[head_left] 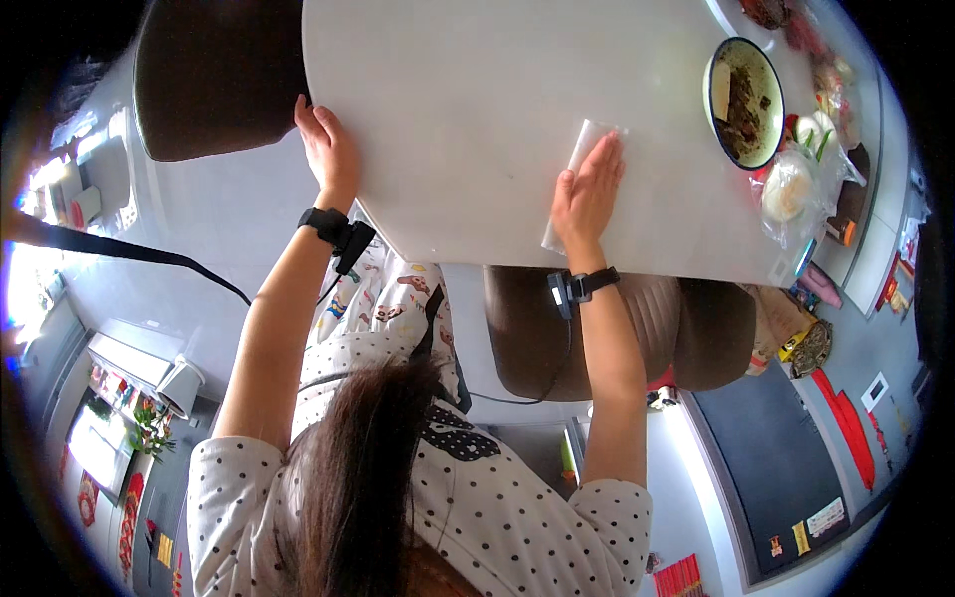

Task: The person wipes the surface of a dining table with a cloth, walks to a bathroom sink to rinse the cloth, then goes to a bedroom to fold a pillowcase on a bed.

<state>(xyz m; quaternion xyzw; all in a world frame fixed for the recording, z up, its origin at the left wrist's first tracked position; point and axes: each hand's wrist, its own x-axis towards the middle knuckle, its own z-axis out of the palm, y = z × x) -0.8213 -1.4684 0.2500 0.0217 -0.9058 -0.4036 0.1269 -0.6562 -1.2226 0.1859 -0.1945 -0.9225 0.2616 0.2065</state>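
A white tissue (582,169) lies flat on the white desk (458,109), right of the frame's middle. The right hand (587,194) presses on it palm down, fingers spread and flat, gripping nothing; the tissue shows above the fingertips and below the palm. This looks like wiping the desk top, with the hand mid-stroke. The next move seems to call for sliding the tissue under steady palm pressure, keeping it from bunching.

The left hand (328,149) rests on the desk's left edge, fingers curled over the rim in a narrow grip, probably for bracing.

To the left of the tissue the desk top is bare and wide. To the upper right stands a dark bowl (744,101) with food scraps, and beyond it bagged food (796,184), both near the far right edge. The desk's near edge runs just below the right wrist, with a brown chair (617,333) under it.
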